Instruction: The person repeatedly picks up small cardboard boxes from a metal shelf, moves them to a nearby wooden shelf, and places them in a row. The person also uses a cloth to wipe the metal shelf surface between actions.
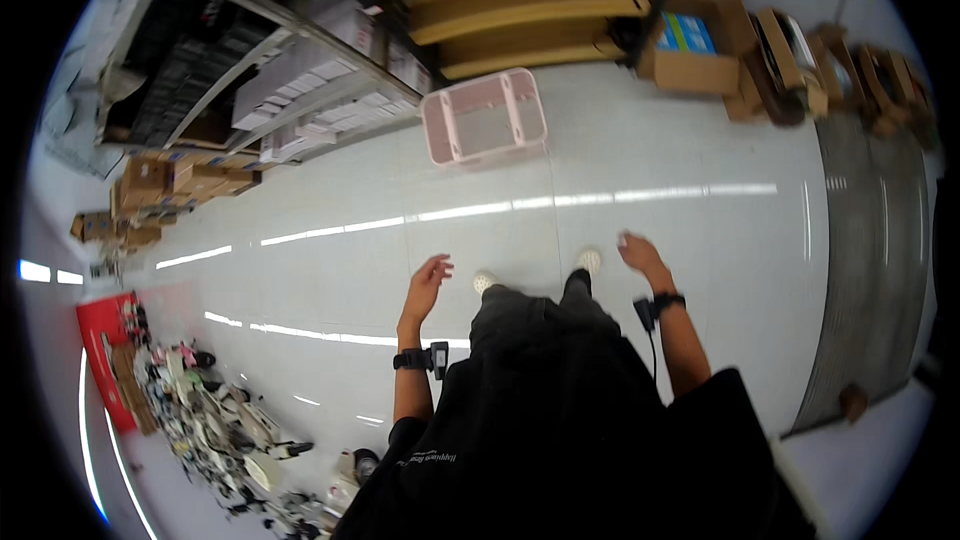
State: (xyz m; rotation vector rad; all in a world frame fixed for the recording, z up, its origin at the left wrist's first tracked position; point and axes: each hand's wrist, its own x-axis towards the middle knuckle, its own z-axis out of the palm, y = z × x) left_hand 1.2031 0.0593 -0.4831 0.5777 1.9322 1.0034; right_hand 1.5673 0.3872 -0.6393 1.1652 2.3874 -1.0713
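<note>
My left hand [428, 283] hangs in the air over the floor with nothing in it, its fingers loosely bent and apart. To the right, my right hand [643, 253] is also raised and holds nothing, with relaxed fingers. Each wrist wears a black strap carrying a small device; a cable runs down from the device at my right wrist [645, 313]. On the floor ahead, apart from both hands, stands a pink plastic basket [513, 109] with two bars across its top, close to the shelving.
Metal shelving [292, 19] with stacked boxes stands ahead left, beside a wooden shelf unit [525, 7]. Open cardboard cartons [697, 71] line the far right. A ridged grey mat [870, 255] lies right. Several children's ride-on vehicles [240, 420] crowd the left, near a red panel [101, 360].
</note>
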